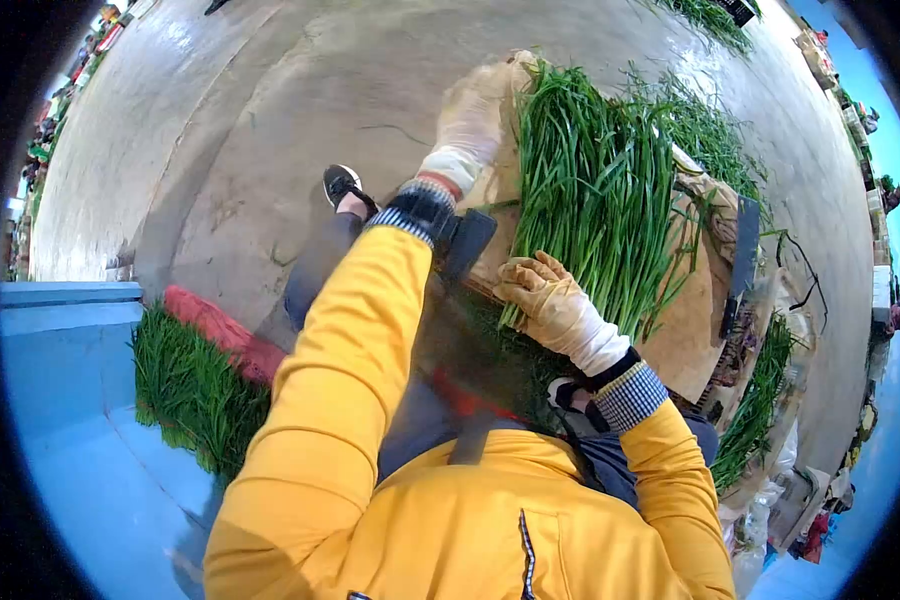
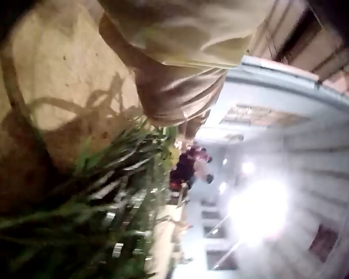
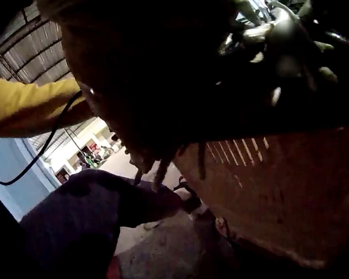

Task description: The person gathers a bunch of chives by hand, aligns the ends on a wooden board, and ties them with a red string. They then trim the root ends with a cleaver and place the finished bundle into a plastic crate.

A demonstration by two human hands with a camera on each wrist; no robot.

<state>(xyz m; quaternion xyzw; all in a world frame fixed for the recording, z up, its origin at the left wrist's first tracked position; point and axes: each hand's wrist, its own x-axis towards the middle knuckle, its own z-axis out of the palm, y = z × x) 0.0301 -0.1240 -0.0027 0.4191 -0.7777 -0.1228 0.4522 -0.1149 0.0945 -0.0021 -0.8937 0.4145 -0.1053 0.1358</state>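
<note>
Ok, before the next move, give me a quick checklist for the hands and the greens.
1. Left hand gloved, beside the upper part of the greens: ok.
2. Right hand gloved, at their lower end: ok.
3. Dark flat bar apart from both hands: ok.
4. Left hand's grip: cannot tell, blurred.
5. Stem ends all level: cannot tell, right hand hides some.
</note>
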